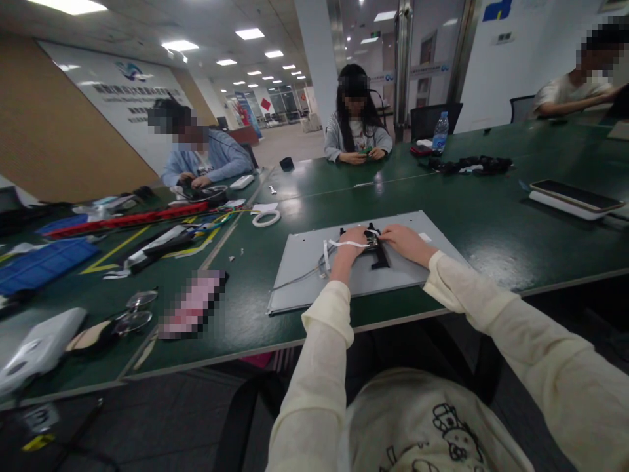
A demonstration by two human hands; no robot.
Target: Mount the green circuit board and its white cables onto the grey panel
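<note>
A flat grey panel [301, 262] lies on the table in front of me, with a black bracket-like frame [381, 259] on its middle. My left hand [352, 240] is bent over the left side of the black frame, fingers curled on it. From the right, my right hand [403, 241] reaches in with its fingertips pinched at the frame's upper edge; what they hold is too small to tell. A thin white strip [339, 243] runs by my left hand. Grey cable [299, 278] trails over the panel to its left edge.
Left of the panel lie a white tape ring [266, 218], a blurred pink item [194, 305], glasses [135, 311] and a blue tray [46, 262]. A phone on a white box [570, 204] and a water bottle [441, 133] stand right. Several people sit around the table [314, 187].
</note>
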